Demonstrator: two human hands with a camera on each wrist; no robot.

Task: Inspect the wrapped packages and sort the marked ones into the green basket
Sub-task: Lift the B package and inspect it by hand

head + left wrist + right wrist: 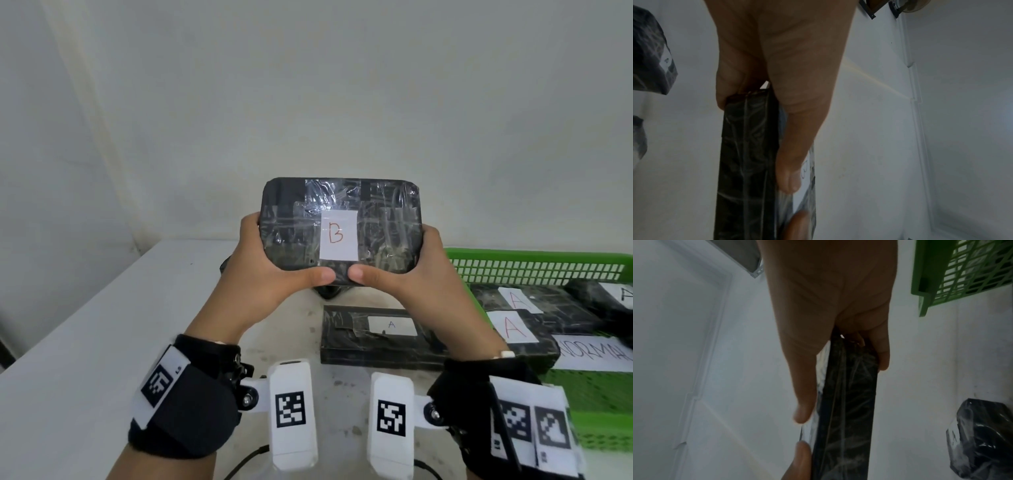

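I hold a black package wrapped in clear film (376, 222) upright above the table, its white label with a red "B" (338, 234) facing me. My left hand (274, 263) grips its left end, thumb along the bottom edge, and my right hand (407, 270) grips its right end the same way. The wrist views show the package edge-on (748, 162) (851, 410) between thumb and fingers. The green basket (534, 265) stands at the right, holding several black packages with "A" labels (512, 329).
A black package labelled "A" (376, 334) lies on the white table (85, 342) just left of the basket. Another dark wrapped package (329, 291) sits behind my hands, mostly hidden. A white sheet with writing (592, 353) lies in the basket. A pale wall stands behind.
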